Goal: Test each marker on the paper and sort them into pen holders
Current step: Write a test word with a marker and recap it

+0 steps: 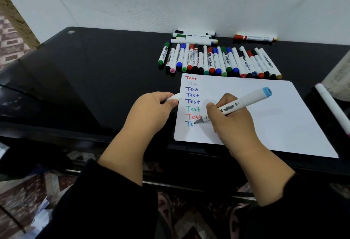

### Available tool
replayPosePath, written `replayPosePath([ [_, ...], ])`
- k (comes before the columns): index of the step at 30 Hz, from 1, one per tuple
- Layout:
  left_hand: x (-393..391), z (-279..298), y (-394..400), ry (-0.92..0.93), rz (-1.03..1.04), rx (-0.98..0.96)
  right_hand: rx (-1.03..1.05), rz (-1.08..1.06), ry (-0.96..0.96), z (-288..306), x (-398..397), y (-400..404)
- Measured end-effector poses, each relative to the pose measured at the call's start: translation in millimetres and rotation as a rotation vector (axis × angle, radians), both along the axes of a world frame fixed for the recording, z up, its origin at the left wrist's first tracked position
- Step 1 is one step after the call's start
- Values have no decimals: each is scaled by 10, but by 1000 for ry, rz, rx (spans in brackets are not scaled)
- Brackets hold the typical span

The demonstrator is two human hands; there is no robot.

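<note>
— What lies on the black glass table [94,64]?
— White paper [265,110], a row of capped markers [217,60] behind it.
— And the hands?
— Right hand [230,119] grips the light-blue marker [244,102], tip on the paper; left hand [151,110] pinches its white cap [175,97].

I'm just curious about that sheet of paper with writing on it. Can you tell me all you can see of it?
The paper is a plain white sheet lying flat on the glossy black table, just in front of a row of markers. Down its left side runs a column of the word "Test": red, a very faint grey, three dark blue, green, red, and an unfinished light blue "Te". The right hand rests on it, holding a marker with its tip at that last word. The rest is blank.
</note>
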State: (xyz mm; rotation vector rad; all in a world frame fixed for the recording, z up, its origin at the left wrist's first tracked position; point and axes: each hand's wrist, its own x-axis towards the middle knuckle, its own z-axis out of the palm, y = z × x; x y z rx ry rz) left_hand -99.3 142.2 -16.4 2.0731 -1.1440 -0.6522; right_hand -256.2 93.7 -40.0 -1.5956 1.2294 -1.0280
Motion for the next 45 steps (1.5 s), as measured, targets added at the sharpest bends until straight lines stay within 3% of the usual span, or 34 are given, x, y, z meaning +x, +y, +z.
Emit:
replayPosePath([
  [24, -28, 0, 7, 19, -27, 5, 49, -19, -29, 61, -33, -4],
  [36, -86, 86, 37, 217, -191, 4, 298, -80, -555, 290, -133, -127],
  [45, -177, 110, 51, 316, -270, -36, 282, 54, -424, 291, -106, -73],
])
